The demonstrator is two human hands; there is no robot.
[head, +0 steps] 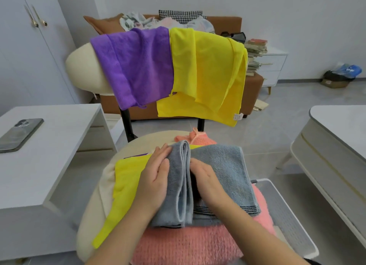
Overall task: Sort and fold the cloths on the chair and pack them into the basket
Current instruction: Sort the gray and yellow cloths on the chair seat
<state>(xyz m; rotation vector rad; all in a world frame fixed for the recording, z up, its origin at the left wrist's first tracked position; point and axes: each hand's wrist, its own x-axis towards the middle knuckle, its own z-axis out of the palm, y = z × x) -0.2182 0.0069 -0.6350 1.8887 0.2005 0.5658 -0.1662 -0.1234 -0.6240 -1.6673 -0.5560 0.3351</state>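
A grey towel (223, 169) lies on the chair seat, its left part raised in a fold. My left hand (155, 177) lies flat with straight fingers against the left side of that fold. My right hand (206, 182) rests palm down on the towel just right of the fold, fingertips tucked against it. Under the towel lie a yellow cloth (124, 185), a fluffy pink cloth (188, 245), an orange-pink cloth (198, 139) and a sliver of purple. A purple cloth (136, 66) and a yellow cloth (208, 74) hang over the chair back (83, 66). The white mesh basket (291, 215) stands at the right of the seat.
A white desk (45, 146) with a phone (18, 134) stands to the left. A white table (340, 130) is on the right. Behind the chair is a brown sofa (225, 23) with clothes, and a white drawer unit (273, 66) with stacked books.
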